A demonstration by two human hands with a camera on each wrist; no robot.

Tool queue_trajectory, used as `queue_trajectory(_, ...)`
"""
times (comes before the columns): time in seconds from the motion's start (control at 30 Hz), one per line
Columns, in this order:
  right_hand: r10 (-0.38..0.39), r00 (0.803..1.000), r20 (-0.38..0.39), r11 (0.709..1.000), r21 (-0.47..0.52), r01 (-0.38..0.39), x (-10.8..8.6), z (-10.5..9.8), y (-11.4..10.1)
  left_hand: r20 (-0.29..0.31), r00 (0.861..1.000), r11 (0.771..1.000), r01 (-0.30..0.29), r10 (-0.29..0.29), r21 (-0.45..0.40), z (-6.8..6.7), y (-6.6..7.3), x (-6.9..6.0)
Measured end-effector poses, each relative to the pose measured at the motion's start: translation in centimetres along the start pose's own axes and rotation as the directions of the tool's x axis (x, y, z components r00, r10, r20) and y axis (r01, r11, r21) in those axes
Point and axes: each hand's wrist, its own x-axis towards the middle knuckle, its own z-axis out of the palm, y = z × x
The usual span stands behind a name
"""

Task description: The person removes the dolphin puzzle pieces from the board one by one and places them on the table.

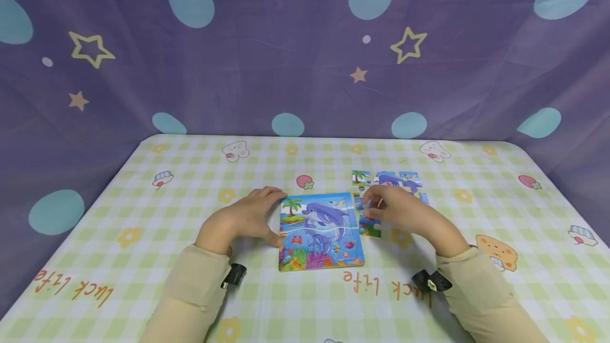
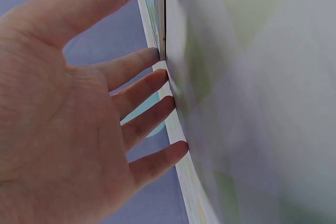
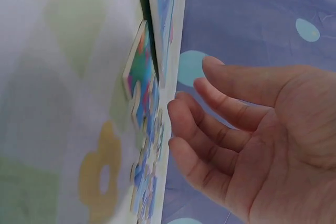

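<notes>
A square dolphin puzzle board (image 1: 316,232) lies flat on the table, its picture showing dolphins, a palm tree and coral. At its left edge is my left hand (image 1: 248,216), fingers fairly straight, with the thumb and index finger touching or very near the edge. My right hand (image 1: 397,208) hovers over loose puzzle pieces right of the board. Its fingers (image 3: 197,121) bend loosely, and nothing shows between them in the right wrist view. A palm-tree piece (image 1: 360,177) and a coral piece (image 1: 370,229) show beside the hand, which partly hides the other pieces.
A green-and-white checked cloth with printed flowers and lettering covers the table (image 1: 267,306). Behind it hangs a purple curtain (image 1: 295,57) with stars and blue ovals. More puzzle pieces (image 1: 410,178) lie beyond my right hand.
</notes>
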Motion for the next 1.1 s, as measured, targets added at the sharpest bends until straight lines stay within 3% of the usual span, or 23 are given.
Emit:
queue_trajectory(0.63,-0.091,0.995,0.036,0.992,0.092,0.087,-0.2,2.4,-3.5,-0.002,1.000,1.000,-0.004,0.004,-0.005,0.0,0.0,0.0)
queue_trajectory(1.1,-0.077,0.991,0.113,0.979,0.195,0.054,0.0,4.5,-5.1,0.000,1.000,1.000,-0.006,0.006,-0.007,0.0,0.0,-0.1)
